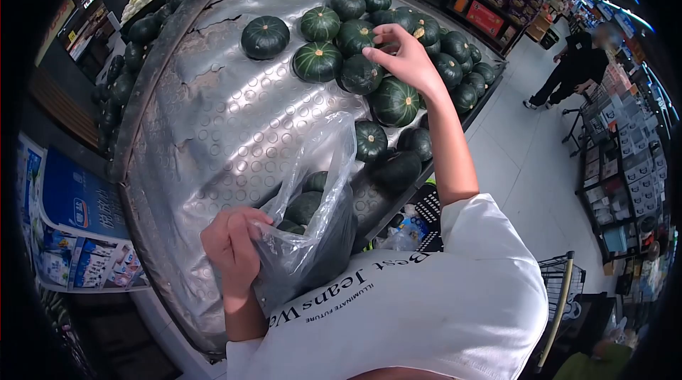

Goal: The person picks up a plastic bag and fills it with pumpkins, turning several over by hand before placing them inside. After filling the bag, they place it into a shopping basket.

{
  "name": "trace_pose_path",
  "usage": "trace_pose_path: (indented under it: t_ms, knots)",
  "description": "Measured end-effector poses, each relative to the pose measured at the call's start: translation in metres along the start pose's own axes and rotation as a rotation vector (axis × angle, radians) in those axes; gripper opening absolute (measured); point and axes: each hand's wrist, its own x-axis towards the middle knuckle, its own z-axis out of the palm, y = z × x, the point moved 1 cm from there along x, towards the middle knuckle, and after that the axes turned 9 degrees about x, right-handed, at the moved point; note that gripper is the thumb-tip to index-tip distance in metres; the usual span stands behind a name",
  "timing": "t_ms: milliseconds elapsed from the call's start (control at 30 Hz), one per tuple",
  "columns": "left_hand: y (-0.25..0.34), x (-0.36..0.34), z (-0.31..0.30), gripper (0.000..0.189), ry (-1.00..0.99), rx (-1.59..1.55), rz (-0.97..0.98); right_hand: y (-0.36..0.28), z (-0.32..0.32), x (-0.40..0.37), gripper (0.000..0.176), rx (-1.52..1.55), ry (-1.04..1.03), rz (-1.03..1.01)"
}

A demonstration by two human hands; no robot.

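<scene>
My left hand (pixel 234 246) is closed on the rim of a clear plastic bag (pixel 334 192). Several dark green kabocha squash (pixel 304 208) lie inside the bag, which rests against my front at the display's near edge. My right hand (pixel 403 59) reaches over the pile, thumb and fingers curved but apart. Its fingertips are right at a dark green squash (pixel 354 38) with a pale stem. Just below the thumb sits another kabocha squash (pixel 361 74), and a striped one (pixel 395 101) lies under my wrist.
The squash stand on a sloping silver dimpled mat (pixel 220 124), with one lone squash (pixel 266 37) left of the pile. A shopping cart (pixel 565 277) is at my right. Across the aisle, a person in dark clothes (pixel 579 64) stands near stocked shelves (pixel 625 174).
</scene>
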Motion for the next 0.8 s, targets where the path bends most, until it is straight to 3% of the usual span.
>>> trace_pose_path:
  t_ms: [33, 100, 167, 300, 500, 600, 700, 800]
  knots:
    - [-0.003, 0.008, 0.002, 0.028, -0.036, -0.020, -0.047, 0.009, -0.010, 0.022, 0.069, -0.252, 0.134, -0.009]
    - [-0.012, 0.022, 0.002, 0.022, -0.101, -0.058, -0.138, 0.057, -0.028, 0.070, 0.088, -0.475, 0.247, 0.037]
    - [-0.018, 0.030, -0.001, 0.017, -0.290, -0.233, -0.026, 0.087, -0.031, 0.097, 0.096, -0.606, 0.277, 0.146]
    - [-0.023, 0.039, 0.010, 0.009, -0.539, -0.494, 0.012, 0.108, -0.022, 0.112, 0.099, -0.707, 0.238, 0.309]
    - [-0.017, 0.063, 0.040, 0.015, -0.413, -0.607, -0.044, 0.107, -0.017, 0.118, 0.088, -0.751, 0.282, 0.343]
    - [-0.023, 0.088, 0.059, 0.024, -0.336, -0.812, -0.142, 0.097, -0.010, 0.108, 0.084, -0.735, 0.352, 0.245]
    - [-0.026, 0.114, 0.078, 0.037, -0.305, -0.977, -0.276, 0.098, -0.002, 0.100, 0.083, -0.624, 0.360, -0.133]
    - [-0.038, 0.139, 0.105, 0.050, -0.332, -1.109, -0.508, 0.074, 0.018, 0.080, 0.082, -0.510, 0.281, -0.315]
